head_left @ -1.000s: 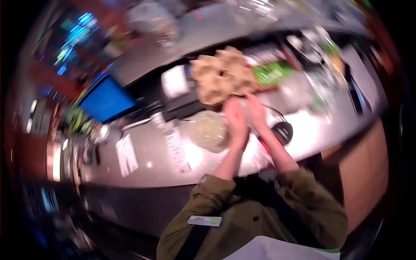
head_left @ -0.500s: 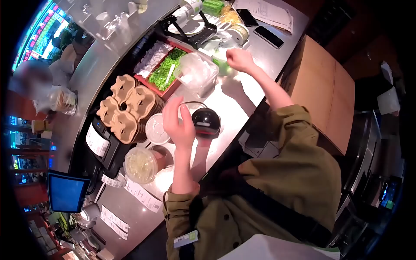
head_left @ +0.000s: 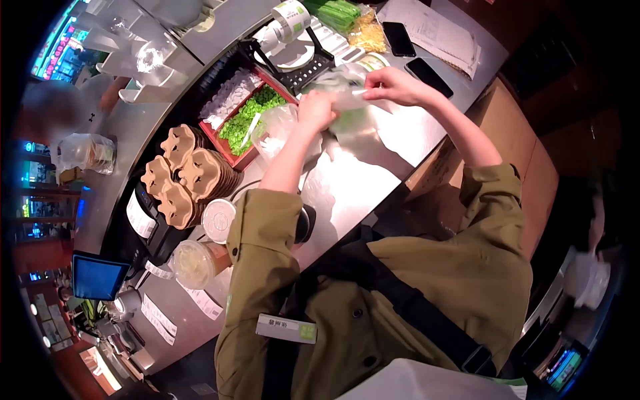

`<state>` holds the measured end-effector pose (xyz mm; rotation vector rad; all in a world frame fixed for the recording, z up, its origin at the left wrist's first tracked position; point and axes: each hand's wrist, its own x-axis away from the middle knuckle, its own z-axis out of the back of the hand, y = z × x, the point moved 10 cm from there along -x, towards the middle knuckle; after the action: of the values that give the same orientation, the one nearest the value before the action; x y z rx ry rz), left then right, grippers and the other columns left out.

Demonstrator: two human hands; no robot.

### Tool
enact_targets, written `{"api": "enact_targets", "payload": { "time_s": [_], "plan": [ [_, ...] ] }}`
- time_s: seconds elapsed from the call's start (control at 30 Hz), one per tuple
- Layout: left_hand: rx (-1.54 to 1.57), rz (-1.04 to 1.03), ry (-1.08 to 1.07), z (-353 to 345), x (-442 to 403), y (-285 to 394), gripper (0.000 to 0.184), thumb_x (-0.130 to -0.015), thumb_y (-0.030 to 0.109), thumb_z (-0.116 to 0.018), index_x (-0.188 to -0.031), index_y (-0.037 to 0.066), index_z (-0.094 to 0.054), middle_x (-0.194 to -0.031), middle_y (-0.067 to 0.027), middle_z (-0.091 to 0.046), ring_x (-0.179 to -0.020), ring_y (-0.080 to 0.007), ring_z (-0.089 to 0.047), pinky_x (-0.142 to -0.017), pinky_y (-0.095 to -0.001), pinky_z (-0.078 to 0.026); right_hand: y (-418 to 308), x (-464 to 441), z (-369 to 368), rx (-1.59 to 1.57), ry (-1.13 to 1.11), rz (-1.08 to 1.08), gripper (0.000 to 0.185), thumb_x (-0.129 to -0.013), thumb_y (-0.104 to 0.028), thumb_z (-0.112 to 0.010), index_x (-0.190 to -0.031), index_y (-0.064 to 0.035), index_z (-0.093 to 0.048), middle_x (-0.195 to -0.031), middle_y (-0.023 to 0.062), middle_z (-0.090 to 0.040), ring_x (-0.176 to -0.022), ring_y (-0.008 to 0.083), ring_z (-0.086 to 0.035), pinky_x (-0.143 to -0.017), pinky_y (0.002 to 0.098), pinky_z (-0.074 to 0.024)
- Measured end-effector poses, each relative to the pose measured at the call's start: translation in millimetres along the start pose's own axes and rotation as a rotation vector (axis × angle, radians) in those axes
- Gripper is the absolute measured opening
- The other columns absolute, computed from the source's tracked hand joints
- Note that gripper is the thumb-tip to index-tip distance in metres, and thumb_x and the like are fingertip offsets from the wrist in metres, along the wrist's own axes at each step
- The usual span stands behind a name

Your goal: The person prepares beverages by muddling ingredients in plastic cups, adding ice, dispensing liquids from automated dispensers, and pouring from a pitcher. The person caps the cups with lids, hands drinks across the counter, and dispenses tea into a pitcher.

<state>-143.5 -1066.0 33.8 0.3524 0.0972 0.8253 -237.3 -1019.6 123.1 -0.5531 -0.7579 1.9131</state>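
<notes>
1. Room: dim, with coloured lit signs well beyond the red tray, to its left; one other person, blurred, shows on that side.
2. Desk: one, grey and smooth, running beneath the red tray and glaring white below and right of it.
3. Cardboard box: one, well apart, right of the red tray, past the desk's edge.
4. Red tray: one, with two compartments, white packs in the left, green packs in the right.
5. Cup carriers: one brown stack, four wells on the topmost, just below and left of the red tray.
6. Screen: one, blue, well below and left of the red tray.
7. Plastic bag: one, translucent, right of the red tray, stretched between two hands.
8. Left hand: fingers curled around the bag's near-tray edge. Right hand: farther right of the tray, thumb and forefinger pinching the bag's other edge.
9. Lidded cups: two, one flat-topped, one larger and clear-lidded, both below the red tray.
10. Phones: two, black, right of the red tray.
11. Printed strips: at least three, well below the red tray.
</notes>
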Motion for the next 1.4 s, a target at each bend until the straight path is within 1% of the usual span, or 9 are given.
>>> {"api": "enact_targets", "payload": {
  "time_s": [0.2, 0.27, 0.4, 0.67, 0.9, 1.07, 1.13, 1.33, 1.4],
  "plan": [
    [-0.332, 0.034, 0.06, -11.2, -23.9, -3.4, 0.024, -0.064, 0.02, -0.061, -0.086, 0.009, -0.062, -0.091, -0.0095, -0.06, -0.094, -0.0273, -0.051, -0.081, -0.0377, -0.038, -53.6, 11.5, 130.7, -0.749, 0.257, 0.106, 0.016, -0.085, -0.018, -0.053, -0.087, -0.0034, -0.06, -0.077, -0.0029, -0.056, -0.068, 0.0043, -0.049, -0.062, 0.0187, -0.0409],
    [-0.31, -0.055, 0.136, -15.8, -39.1, -13.2, 0.023, -0.066, 0.015, -0.057, -0.087, 0.008, -0.061, -0.089, -0.0115, -0.06, -0.092, -0.0282, -0.053, -0.08, -0.0387, -0.04, -35.8, -8.2, 149.7, -0.465, 0.302, 0.06, 0.017, -0.085, -0.019, -0.053, -0.087, -0.0036, -0.06, -0.078, -0.002, -0.057, -0.069, 0.0045, -0.051, -0.063, 0.0183, -0.0412],
    [0.878, 0.343, 0.385, 34.6, -10.2, -82.3, 0.039, -0.083, 0.031, -0.05, -0.109, 0.001, -0.053, -0.1, -0.0142, -0.059, -0.088, -0.0227, -0.058, -0.07, -0.0359, -0.047, 11.9, -38.6, 110.6, -0.654, 0.244, -0.085, 0.015, -0.083, -0.02, -0.058, -0.084, -0.005, -0.059, -0.073, -0.0038, -0.054, -0.064, 0.0034, -0.051, -0.057, 0.0179, -0.0418],
    [1.513, 0.409, 0.362, 76.1, 36.7, 7.7, 0.052, -0.078, 0.046, -0.06, -0.098, -0.002, -0.049, -0.087, -0.0075, -0.053, -0.083, -0.0163, -0.054, -0.069, -0.0301, -0.048, 37.2, -53.7, 22.5, -1.049, 0.359, -0.137, 0.021, -0.08, -0.026, -0.063, -0.079, -0.006, -0.056, -0.071, -0.0043, -0.05, -0.055, 0.0034, -0.039, -0.049, 0.0183, -0.0304],
    [0.973, 0.315, 0.157, 109.6, 66.8, -20.4, 0.024, -0.082, 0.028, -0.061, -0.087, 0.005, -0.06, -0.073, 0.0042, -0.053, -0.065, -0.0042, -0.047, -0.058, -0.0187, -0.038, 25.7, -50.4, 9.5, -1.184, 0.309, -0.092, 0.022, -0.084, -0.023, -0.056, -0.095, -0.004, -0.052, -0.088, 0.0043, -0.054, -0.077, 0.0142, -0.057, -0.071, 0.0259, -0.0466],
    [0.756, 0.452, 0.004, 143.4, 119.7, -81.2, 0.022, -0.083, 0.019, -0.054, -0.099, 0.003, -0.058, -0.083, 0.0003, -0.058, -0.074, -0.0075, -0.054, -0.067, -0.022, -0.043, 79.1, -17.6, 45.5, 0.213, 0.696, -0.194, 0.024, -0.074, -0.024, -0.061, -0.078, -0.0019, -0.052, -0.075, 0.0121, -0.06, -0.069, 0.0284, -0.061, -0.059, 0.0353, -0.0468],
    [0.798, 0.385, 0.083, 177.5, 144.3, -92.7, 0.02, -0.082, 0.015, -0.055, -0.097, 0.001, -0.057, -0.088, -0.0026, -0.059, -0.076, -0.0093, -0.055, -0.069, -0.0228, -0.045, 101.0, -16.0, 18.1, 0.692, 0.604, -0.258, 0.028, -0.074, -0.028, -0.061, -0.072, -0.0023, -0.051, -0.066, 0.0138, -0.054, -0.062, 0.019, -0.058, -0.055, 0.034, -0.0442],
    [0.749, 0.432, 0.391, 262.7, 234.2, -142.0, 0.015, -0.084, 0.016, -0.055, -0.091, 0.003, -0.057, -0.082, 0.0, -0.058, -0.072, -0.0051, -0.052, -0.064, -0.0199, -0.041, 123.2, -25.6, 31.0, 0.451, 0.045, -0.519, 0.042, -0.075, -0.037, -0.059, -0.093, 0.0002, -0.058, -0.084, 0.0207, -0.059, -0.077, 0.0295, -0.061, -0.067, 0.0403, -0.0471],
    [0.9, 0.342, 0.572, 278.2, 264.5, -136.0, 0.013, -0.085, 0.016, -0.053, -0.089, 0.004, -0.057, -0.081, 0.0008, -0.058, -0.07, -0.0066, -0.053, -0.063, -0.0213, -0.044, 46.8, -21.8, 78.2, 0.86, 0.437, -0.489, 0.036, -0.075, -0.033, -0.061, -0.087, 0.001, -0.059, -0.085, 0.0183, -0.059, -0.076, 0.0288, -0.061, -0.067, 0.0389, -0.0474]
  ]
}}
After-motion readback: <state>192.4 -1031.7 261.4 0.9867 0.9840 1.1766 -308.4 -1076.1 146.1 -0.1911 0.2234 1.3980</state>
